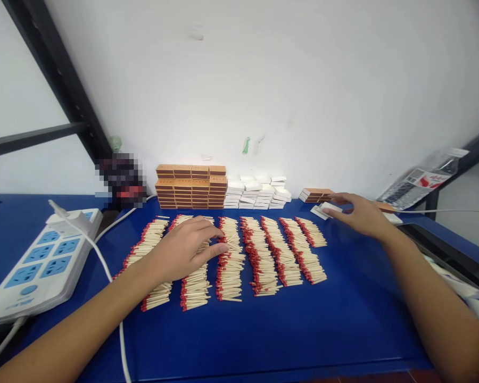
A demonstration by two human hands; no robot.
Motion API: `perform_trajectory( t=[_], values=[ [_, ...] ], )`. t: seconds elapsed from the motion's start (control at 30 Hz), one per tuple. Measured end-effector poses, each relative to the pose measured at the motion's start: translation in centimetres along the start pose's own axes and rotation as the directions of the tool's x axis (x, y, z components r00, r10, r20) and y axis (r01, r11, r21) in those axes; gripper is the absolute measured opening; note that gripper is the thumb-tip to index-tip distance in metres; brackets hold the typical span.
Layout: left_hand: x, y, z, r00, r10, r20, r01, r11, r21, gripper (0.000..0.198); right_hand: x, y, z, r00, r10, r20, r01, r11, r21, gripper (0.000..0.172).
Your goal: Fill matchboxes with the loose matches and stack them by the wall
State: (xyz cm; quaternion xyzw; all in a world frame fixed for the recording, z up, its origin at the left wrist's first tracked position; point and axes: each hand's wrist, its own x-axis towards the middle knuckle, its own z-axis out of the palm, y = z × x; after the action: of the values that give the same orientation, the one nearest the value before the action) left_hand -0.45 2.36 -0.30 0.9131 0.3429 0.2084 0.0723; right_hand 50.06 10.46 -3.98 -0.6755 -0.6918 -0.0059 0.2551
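Observation:
Rows of loose red-headed matches (263, 260) lie on the blue table. My left hand (189, 247) rests over the left rows, its thumb and bent fingers apart, with nothing seen between them; it hides some matches. At the right, my right hand (355, 213) has thumb and fingertips around a small white tray (332, 210), just above another white piece (318, 212). Brown matchboxes (191, 187) stand stacked by the wall, beside piled white trays (257, 192). A smaller brown matchbox stack (315, 194) is behind my right fingers.
A white power strip (43, 260) with cables lies at the left. On the right are a black phone-like object (453, 255) and a clear plastic bottle (427, 178) leaning near the wall. Dark metal frame bars (59, 69) rise at the left.

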Motion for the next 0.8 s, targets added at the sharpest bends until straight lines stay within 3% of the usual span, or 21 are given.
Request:
perform_trajectory(
  t=[0.1, 0.23, 0.47, 0.6, 0.8],
  values=[
    [0.0, 0.0, 0.0, 1.000, -0.003, 0.001, 0.003, 1.000, 0.005, 0.042, 0.4, 0.8, 0.9, 0.998, -0.013, 0.055, 0.014, 1.000, -0.025, 0.065],
    [0.0, -0.1, 0.1, 1.000, 0.002, 0.005, -0.002, 1.000, 0.012, 0.042, 0.8, 1.3, 2.0, 0.999, -0.032, 0.038, 0.032, 0.999, 0.010, 0.062],
    [-0.1, -0.3, 0.2, 1.000, 0.013, 0.001, -0.013, 1.000, 0.011, 0.043, 1.2, -2.4, 2.7, 0.984, -0.163, 0.077, 0.149, 0.975, 0.164, 0.056],
    [-0.1, -0.5, 0.2, 1.000, 0.011, -0.015, -0.011, 1.000, -0.009, 0.041, 3.1, -4.2, 3.3, 0.965, -0.243, 0.102, 0.227, 0.963, 0.142, 0.050],
    [-0.1, -0.8, 0.3, 1.000, 0.003, -0.003, -0.003, 1.000, 0.001, 0.041, 7.1, -4.0, 3.0, 0.969, -0.215, 0.119, 0.206, 0.975, 0.085, 0.052]
  ],
)
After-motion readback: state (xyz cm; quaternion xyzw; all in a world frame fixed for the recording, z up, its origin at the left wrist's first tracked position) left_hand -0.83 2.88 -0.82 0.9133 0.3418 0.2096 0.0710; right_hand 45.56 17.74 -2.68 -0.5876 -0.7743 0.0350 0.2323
